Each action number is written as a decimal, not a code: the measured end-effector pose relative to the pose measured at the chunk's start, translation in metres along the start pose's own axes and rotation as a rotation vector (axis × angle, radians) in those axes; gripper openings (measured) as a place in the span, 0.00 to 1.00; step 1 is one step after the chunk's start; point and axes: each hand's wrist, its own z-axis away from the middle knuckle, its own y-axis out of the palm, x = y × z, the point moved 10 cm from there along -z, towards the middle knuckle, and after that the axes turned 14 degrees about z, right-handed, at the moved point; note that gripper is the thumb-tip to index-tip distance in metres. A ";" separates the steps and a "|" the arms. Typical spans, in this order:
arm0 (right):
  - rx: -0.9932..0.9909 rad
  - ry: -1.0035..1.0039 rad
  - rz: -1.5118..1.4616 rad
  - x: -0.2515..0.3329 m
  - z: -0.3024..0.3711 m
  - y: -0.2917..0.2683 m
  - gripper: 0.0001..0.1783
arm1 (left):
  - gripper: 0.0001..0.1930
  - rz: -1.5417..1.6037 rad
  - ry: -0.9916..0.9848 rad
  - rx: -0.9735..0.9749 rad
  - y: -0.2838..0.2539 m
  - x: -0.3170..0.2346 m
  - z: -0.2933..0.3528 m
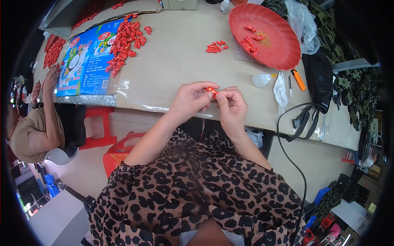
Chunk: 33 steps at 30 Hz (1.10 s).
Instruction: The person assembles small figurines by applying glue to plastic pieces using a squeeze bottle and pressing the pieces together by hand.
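Observation:
Over the table's near edge, my left hand [191, 98] and my right hand [232, 107] pinch one small red figurine [212, 92] between thumbs and forefingers. It has some gold or yellow on it; its exact form is mostly covered by my fingers. A little pile of similar red pieces [216, 46] lies on the table ahead of my hands. Further right, a scalloped red tray [283, 51] carries several more of them. To the left, a large heap of red figurines [127, 41] rests partly on a blue printed cardboard sheet [88, 61].
Right of my hands are a small translucent bottle [261, 80], a white tissue [280, 93], a thin blade-like tool [290, 87] and an orange cutter [298, 80]. A black bag [318, 82] and a cable [287, 151] lie beyond. At left sits a co-worker [39, 131] near red stools [98, 127].

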 end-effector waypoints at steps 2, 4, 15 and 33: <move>-0.001 0.001 -0.005 -0.001 0.000 0.000 0.04 | 0.10 -0.002 0.002 0.003 0.000 0.000 0.000; -0.006 -0.010 0.023 0.000 0.000 -0.001 0.04 | 0.11 0.000 -0.007 -0.007 0.000 0.001 0.000; -0.019 -0.013 0.041 0.000 0.001 -0.001 0.04 | 0.11 0.013 -0.005 0.011 0.003 -0.002 0.001; -0.013 -0.044 0.079 0.001 0.002 0.000 0.03 | 0.10 0.015 0.027 -0.017 0.001 -0.003 0.002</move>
